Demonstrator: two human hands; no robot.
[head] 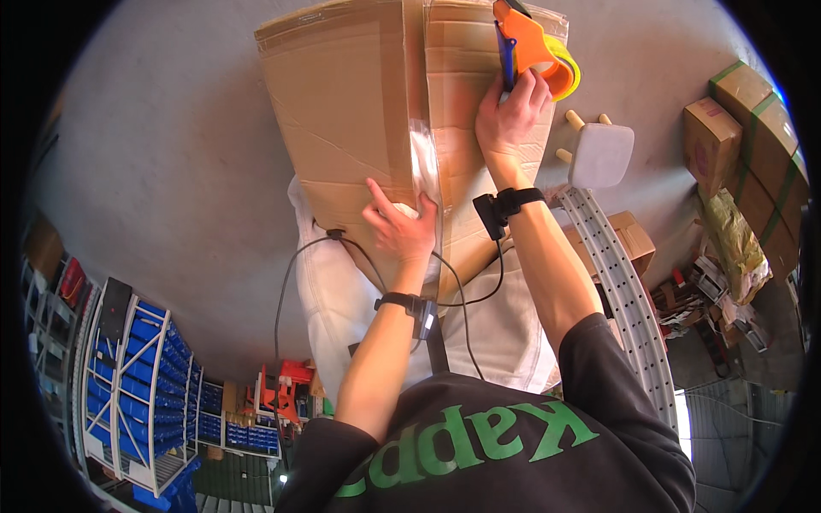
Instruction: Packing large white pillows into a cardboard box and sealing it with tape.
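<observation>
A large cardboard box (346,102) stands before me, with a seam down its middle. Clear packing tape (423,154) lies along the lower part of the seam. My left hand (403,224) rests on the cardboard beside the seam, thumb at the tape and index finger extended, holding nothing that shows. At the upper right, my right hand (515,114) grips an orange tape dispenser (527,40) with a yellow-edged roll in it. The dispenser is above the box's right part. Both wrists wear black straps with small devices, and dark cables hang between them.
A small stool (601,155) is to the right of the box. A perforated metal upright (619,276) runs down beside my right arm. Stacked cartons (712,144) are at the far right. Shelving with blue bins (138,385) stands at the lower left. A dark cable (277,308) loops beside my left leg.
</observation>
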